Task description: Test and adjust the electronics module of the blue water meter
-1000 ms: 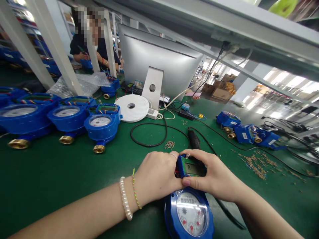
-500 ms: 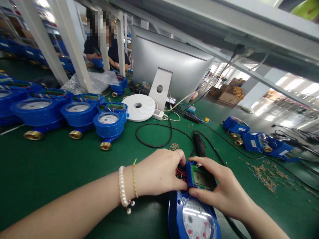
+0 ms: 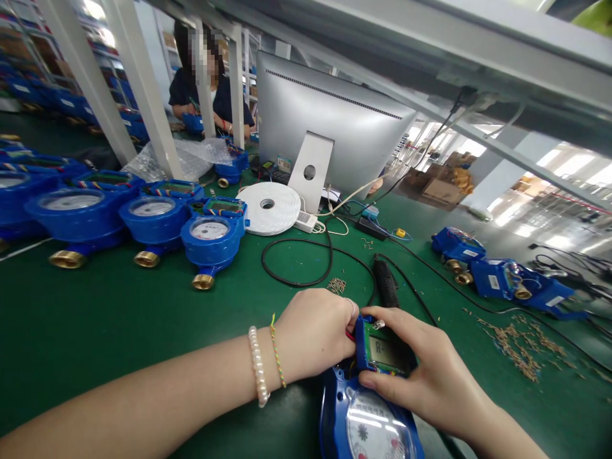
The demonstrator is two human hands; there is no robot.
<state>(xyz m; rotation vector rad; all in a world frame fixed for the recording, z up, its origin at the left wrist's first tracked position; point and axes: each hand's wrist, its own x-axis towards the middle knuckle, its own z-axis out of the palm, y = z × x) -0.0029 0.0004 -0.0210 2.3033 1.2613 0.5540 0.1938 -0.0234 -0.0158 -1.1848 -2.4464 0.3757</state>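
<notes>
A blue water meter [image 3: 370, 421] with a round white dial lies on the green mat at the bottom centre. Above its dial sits a small blue module with an LCD screen [image 3: 384, 349] and red wires on its left side. My left hand [image 3: 313, 335] presses against the module's left edge by the wires. My right hand [image 3: 421, 370] grips the module from the right, thumb along its lower edge and index finger over its top.
A row of blue meters [image 3: 153, 223] with brass fittings lies at the left, more meters [image 3: 497, 274] at the right. A white tape roll [image 3: 268, 207], a monitor's back [image 3: 335, 121], black cables, a black tool [image 3: 385, 284] and scattered screws [image 3: 519, 344] surround me. Another person works beyond the white posts.
The view has shifted slightly, so the meter sits lower in the frame. My left hand has closed in on the module's left edge, covering the red wires; the screen now shows characters.
</notes>
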